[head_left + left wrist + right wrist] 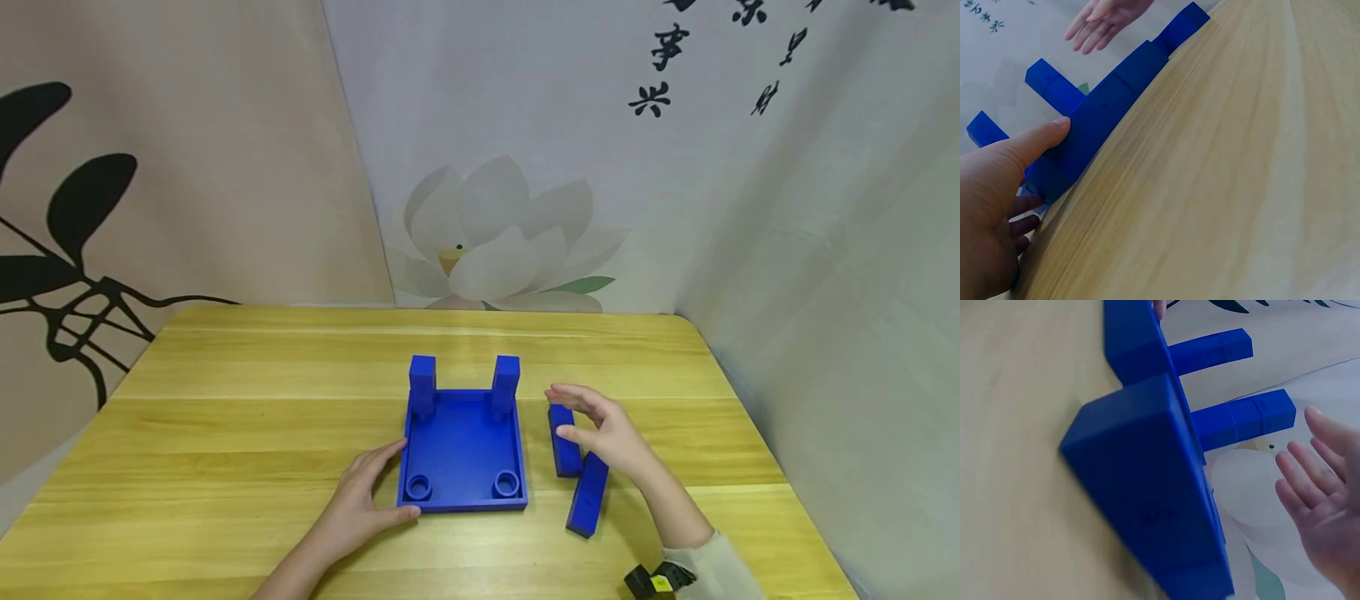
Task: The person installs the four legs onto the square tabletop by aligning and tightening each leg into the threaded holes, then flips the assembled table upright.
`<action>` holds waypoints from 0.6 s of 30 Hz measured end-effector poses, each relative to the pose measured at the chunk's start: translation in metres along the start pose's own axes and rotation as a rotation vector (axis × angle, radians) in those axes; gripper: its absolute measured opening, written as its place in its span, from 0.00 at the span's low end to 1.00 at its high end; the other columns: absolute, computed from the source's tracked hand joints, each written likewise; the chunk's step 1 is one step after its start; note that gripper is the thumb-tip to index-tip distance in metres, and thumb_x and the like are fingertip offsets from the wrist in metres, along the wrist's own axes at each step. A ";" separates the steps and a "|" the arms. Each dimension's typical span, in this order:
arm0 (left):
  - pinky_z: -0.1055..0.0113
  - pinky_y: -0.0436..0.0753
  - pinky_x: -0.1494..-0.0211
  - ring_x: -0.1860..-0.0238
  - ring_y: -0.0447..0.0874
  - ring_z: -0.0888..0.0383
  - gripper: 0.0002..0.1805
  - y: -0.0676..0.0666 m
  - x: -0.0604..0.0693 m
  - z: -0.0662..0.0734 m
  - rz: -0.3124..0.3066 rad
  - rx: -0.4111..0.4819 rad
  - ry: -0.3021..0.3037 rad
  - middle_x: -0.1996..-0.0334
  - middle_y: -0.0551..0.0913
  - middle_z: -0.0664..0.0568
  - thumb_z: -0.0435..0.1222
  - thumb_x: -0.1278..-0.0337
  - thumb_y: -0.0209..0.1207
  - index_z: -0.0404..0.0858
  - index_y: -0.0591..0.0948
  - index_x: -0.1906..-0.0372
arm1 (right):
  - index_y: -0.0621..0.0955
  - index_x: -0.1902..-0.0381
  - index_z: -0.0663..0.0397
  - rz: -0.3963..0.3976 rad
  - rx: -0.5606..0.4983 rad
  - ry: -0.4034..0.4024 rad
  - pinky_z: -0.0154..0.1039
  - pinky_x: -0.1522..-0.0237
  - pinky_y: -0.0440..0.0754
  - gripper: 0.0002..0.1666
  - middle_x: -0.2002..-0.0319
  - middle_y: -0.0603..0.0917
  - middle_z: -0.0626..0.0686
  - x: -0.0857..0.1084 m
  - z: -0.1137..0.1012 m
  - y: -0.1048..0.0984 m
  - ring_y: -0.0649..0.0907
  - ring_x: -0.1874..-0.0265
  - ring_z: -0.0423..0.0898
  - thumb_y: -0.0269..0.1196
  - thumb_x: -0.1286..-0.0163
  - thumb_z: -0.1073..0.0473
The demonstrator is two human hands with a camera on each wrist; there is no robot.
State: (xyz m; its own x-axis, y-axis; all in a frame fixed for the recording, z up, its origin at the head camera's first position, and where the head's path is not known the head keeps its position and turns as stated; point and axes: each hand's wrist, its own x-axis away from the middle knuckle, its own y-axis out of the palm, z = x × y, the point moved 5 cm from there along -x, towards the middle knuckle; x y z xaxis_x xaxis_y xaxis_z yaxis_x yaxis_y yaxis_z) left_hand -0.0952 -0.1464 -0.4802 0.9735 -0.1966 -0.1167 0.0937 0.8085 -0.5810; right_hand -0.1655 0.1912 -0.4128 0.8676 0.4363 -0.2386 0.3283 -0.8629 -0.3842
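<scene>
An upturned blue toy table (471,446) lies on the wooden table, a shallow rimmed square with two round sockets in its near corners. Two square blue legs (423,387) stand upright at its far corners. My left hand (358,498) grips its near left corner, thumb on the front wall and fingers along the left side. To the right lie two loose blue legs, one farther back (564,446) and one nearer (587,498), their ends close together. Above the farther one hovers my right hand (603,429), fingers apart and holding nothing.
The wooden table (247,467) has pale walls behind it and on the right, printed with a lotus (502,242) and dark characters. A black strap with a small device (660,579) sits on the right wrist.
</scene>
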 end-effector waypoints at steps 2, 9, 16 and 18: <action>0.38 0.61 0.38 0.36 0.64 0.45 0.52 0.000 0.000 0.000 0.000 -0.002 0.000 0.36 0.70 0.47 0.54 0.68 0.75 0.43 0.68 0.31 | 0.72 0.36 0.58 -0.021 0.014 0.000 0.56 0.40 0.69 0.32 0.42 0.77 0.61 0.007 0.000 -0.002 0.75 0.42 0.51 0.64 0.38 0.73; 0.38 0.61 0.38 0.36 0.64 0.44 0.52 -0.001 0.000 0.001 0.000 -0.009 0.002 0.36 0.70 0.47 0.53 0.68 0.76 0.43 0.68 0.31 | 0.75 0.39 0.57 -0.065 0.022 0.004 0.49 0.38 0.68 0.31 0.43 0.79 0.57 0.031 0.003 -0.007 0.76 0.43 0.46 0.67 0.41 0.72; 0.37 0.61 0.39 0.36 0.64 0.44 0.52 -0.001 0.000 0.000 -0.003 -0.008 -0.004 0.36 0.70 0.47 0.54 0.68 0.76 0.43 0.68 0.31 | 0.77 0.41 0.55 -0.074 0.035 0.048 0.26 0.40 0.62 0.31 0.44 0.80 0.53 0.053 0.011 -0.008 0.76 0.45 0.45 0.70 0.43 0.67; 0.37 0.62 0.39 0.36 0.64 0.44 0.52 0.000 0.000 0.000 -0.002 -0.008 -0.001 0.36 0.70 0.47 0.54 0.68 0.76 0.43 0.68 0.31 | 0.78 0.41 0.53 -0.081 0.037 0.075 0.30 0.38 0.61 0.31 0.44 0.80 0.51 0.060 0.013 -0.007 0.75 0.43 0.44 0.70 0.44 0.66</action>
State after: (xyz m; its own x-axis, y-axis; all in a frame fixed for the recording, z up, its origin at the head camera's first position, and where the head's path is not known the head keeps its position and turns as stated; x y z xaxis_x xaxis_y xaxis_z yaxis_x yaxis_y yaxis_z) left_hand -0.0952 -0.1468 -0.4804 0.9734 -0.1979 -0.1150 0.0940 0.8039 -0.5873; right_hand -0.1211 0.2269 -0.4357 0.8648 0.4828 -0.1382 0.3857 -0.8148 -0.4328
